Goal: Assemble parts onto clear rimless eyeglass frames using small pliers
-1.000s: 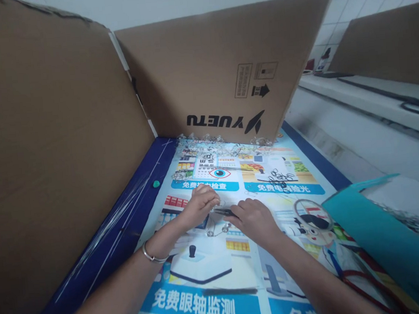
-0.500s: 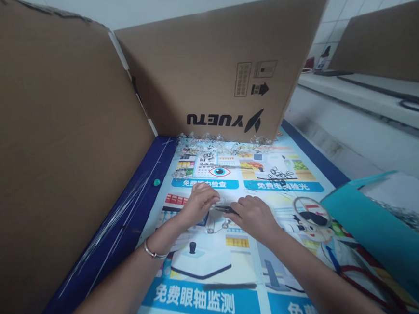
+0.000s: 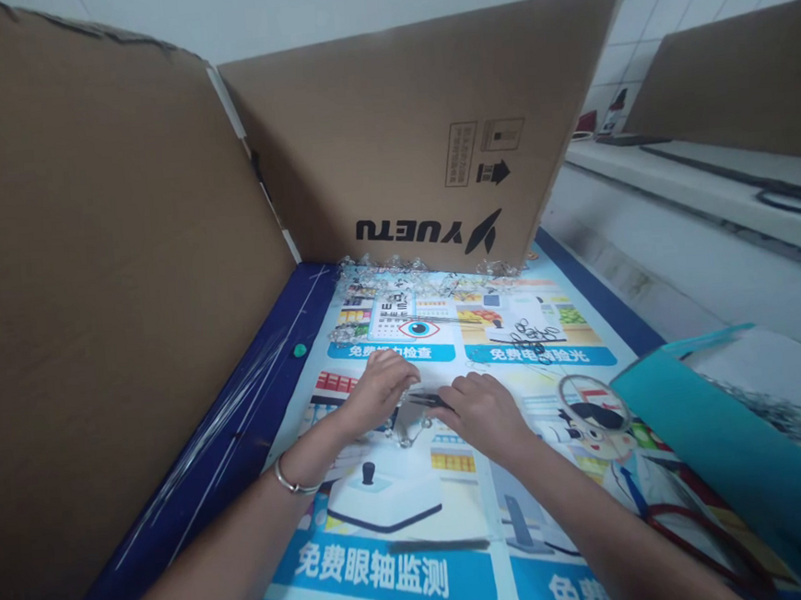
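My left hand (image 3: 380,390) is closed in a pinch on a thin strand with clear beads (image 3: 404,443), which hangs in a loop below my fingers. Facing it, my right hand (image 3: 487,411) is wrapped round a pair of dark-handled pliers (image 3: 428,399). The jaws point left and reach close to my left fingertips; whether they grip the strand is too small to tell. Both hands are just above a printed sheet (image 3: 420,543) on the table.
Clear beaded pieces (image 3: 399,282) lie along the base of a cardboard panel (image 3: 394,134). Small dark rings (image 3: 534,331) sit at the back right. Thin wires (image 3: 209,426) lie on the blue left edge. A teal box (image 3: 736,431) at right holds a tangle of metal pieces (image 3: 788,417).
The hanging beaded strand has swung a little to the left. Both hands and the pliers are almost where they were.
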### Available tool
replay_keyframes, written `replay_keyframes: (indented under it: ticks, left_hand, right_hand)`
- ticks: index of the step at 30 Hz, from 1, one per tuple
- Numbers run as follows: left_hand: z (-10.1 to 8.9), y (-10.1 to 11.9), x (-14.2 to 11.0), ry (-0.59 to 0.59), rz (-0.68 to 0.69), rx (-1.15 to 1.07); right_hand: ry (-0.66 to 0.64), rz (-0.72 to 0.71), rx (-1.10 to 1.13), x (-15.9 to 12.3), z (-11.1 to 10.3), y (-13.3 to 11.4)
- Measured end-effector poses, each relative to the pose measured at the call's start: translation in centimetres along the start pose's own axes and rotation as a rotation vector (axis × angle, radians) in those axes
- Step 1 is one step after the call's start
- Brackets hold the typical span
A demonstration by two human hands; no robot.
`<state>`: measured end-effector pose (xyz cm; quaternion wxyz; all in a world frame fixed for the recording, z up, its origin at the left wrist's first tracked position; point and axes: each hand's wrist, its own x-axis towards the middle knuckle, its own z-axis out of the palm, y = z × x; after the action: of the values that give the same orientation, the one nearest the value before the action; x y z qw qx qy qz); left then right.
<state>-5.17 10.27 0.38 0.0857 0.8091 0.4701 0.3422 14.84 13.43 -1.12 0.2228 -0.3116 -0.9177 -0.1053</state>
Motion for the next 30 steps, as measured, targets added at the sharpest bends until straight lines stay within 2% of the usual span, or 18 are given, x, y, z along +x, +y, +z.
replay_keyframes:
  ticks: [6, 16, 30]
  left_hand:
    - [0.1, 0.3, 0.1, 0.045, -0.019, 0.008]
    - [-0.1, 0.5, 0.2, 0.143, -0.038, -0.009]
    - [-0.1, 1.0, 0.3, 0.192, 0.002, 0.040]
  right_hand:
    - [0.035, 0.011, 0.011, 0.1, -0.1, 0.0]
    - [-0.022, 0.075, 0.104, 0.0, 0.3, 0.4]
    - [-0.056, 0.015, 0.026, 0.6, -1.5, -0.2]
